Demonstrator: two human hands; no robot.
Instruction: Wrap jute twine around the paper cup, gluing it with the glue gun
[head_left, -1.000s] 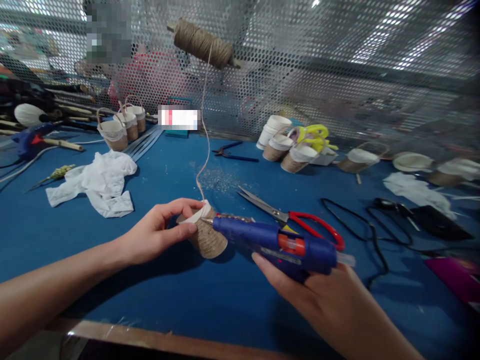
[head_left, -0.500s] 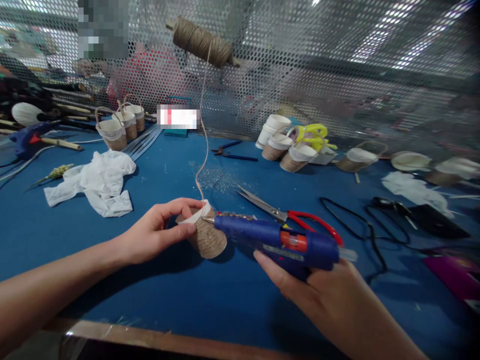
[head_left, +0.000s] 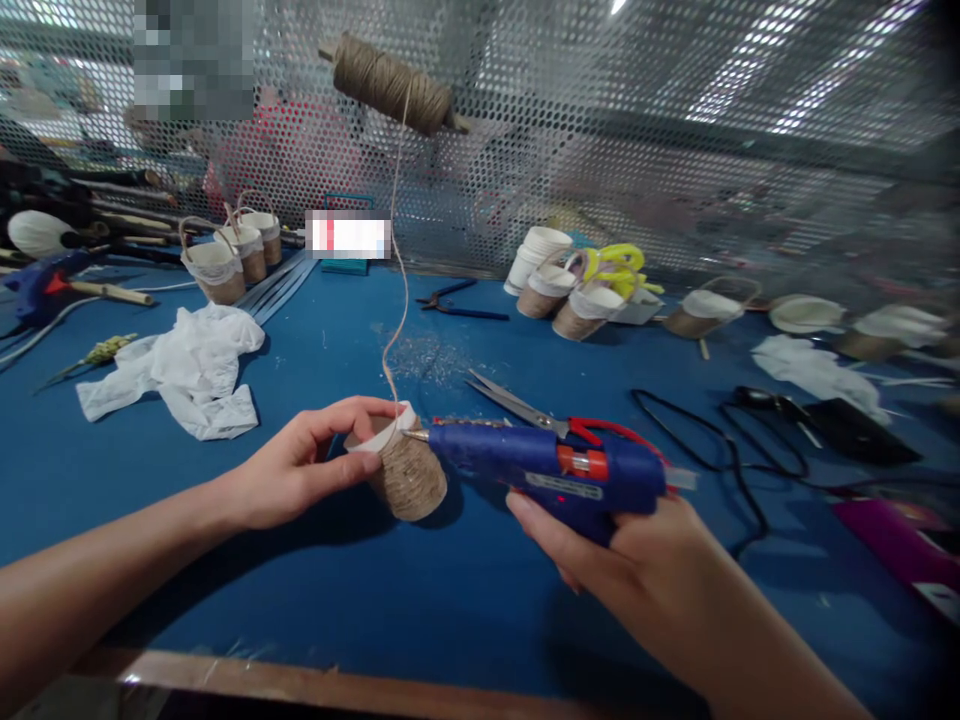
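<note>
My left hand (head_left: 319, 465) grips a small paper cup (head_left: 414, 478) by its white rim, thumb outside and fingers at the far side. Brown twine is wound round the cup, which lies tilted with its base toward me and to the right. From the rim a loose strand of twine (head_left: 400, 260) runs up to a spool (head_left: 390, 85) hung on the mesh. In my right hand (head_left: 600, 545) is a blue hot glue gun (head_left: 547, 465). Its metal nozzle points left and meets or nearly meets the cup just below the rim. The fingers round its handle are mostly hidden.
Red-handled scissors (head_left: 540, 410) lie behind the glue gun, with pliers (head_left: 461, 303) farther back. White lace cloth (head_left: 187, 370) and twine-covered cups (head_left: 217, 275) are at left. More cups (head_left: 589, 308) stand at back right, near a black cord (head_left: 697, 460). Perforated mesh (head_left: 525, 150) closes the back.
The whole view has shifted slightly, so things sit a little farther left. The glue gun's nozzle has moved slightly up the cup toward its rim. Both hands keep their holds.
</note>
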